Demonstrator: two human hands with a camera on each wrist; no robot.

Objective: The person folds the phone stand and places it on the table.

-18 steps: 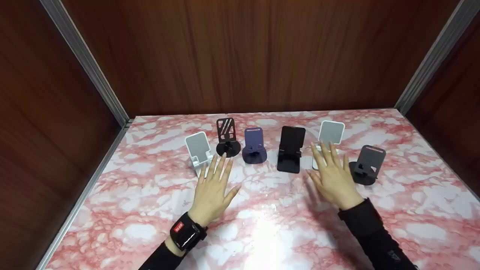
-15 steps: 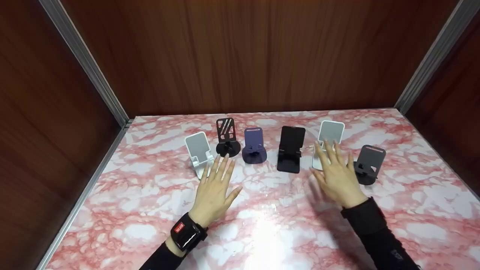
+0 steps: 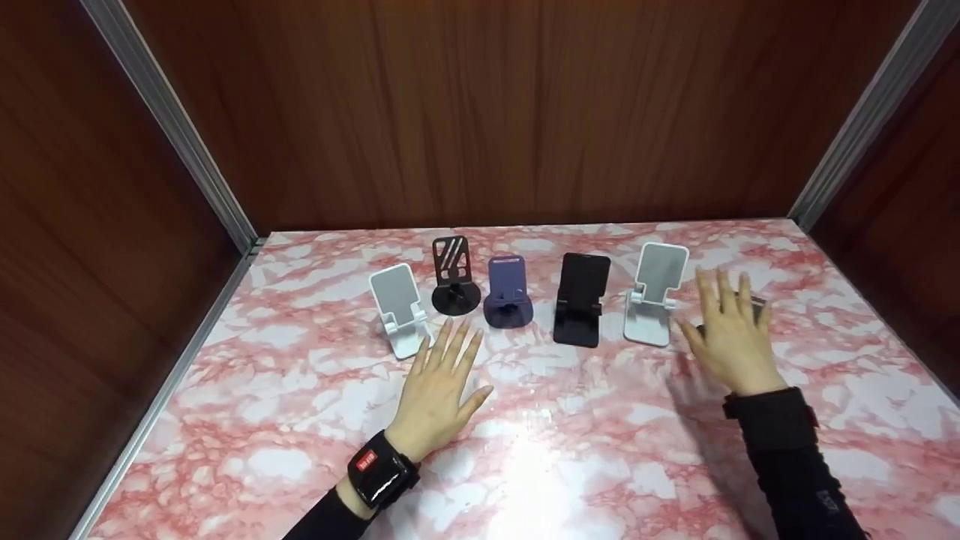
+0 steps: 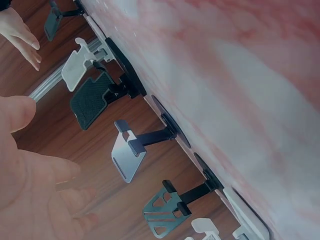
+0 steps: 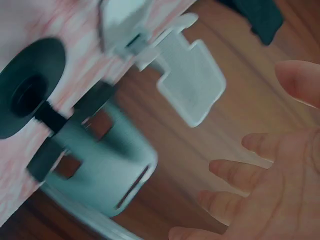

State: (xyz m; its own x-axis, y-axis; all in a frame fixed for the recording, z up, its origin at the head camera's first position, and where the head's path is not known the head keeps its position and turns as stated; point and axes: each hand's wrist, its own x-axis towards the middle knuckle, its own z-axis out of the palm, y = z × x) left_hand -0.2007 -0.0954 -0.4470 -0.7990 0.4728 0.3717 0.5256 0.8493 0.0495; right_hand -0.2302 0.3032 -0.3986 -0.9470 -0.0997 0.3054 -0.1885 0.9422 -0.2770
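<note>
The left hand (image 3: 435, 397) and the right hand (image 3: 731, 341) hold nothing, fingers straight, with a white, gray-fronted stand (image 3: 396, 304) near the left one, where a shiny black wristband (image 3: 381, 477) has a red tag (image 3: 366, 460) (its white letters are too blurry to read), and a dark gray, round-bottomed stand (image 5: 112, 160) partly hidden by the right.

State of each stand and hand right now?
Leftmost white stand: unfolded, empty.
Slotted black stand: unfolded, empty.
Purple stand: unfolded, empty.
Solid black stand: unfolded, empty.
Other white stand: unfolded, empty.
Grey stand: unfolded, empty.
Left hand: fingers extended, empty.
Right hand: fingers extended, empty.
</note>
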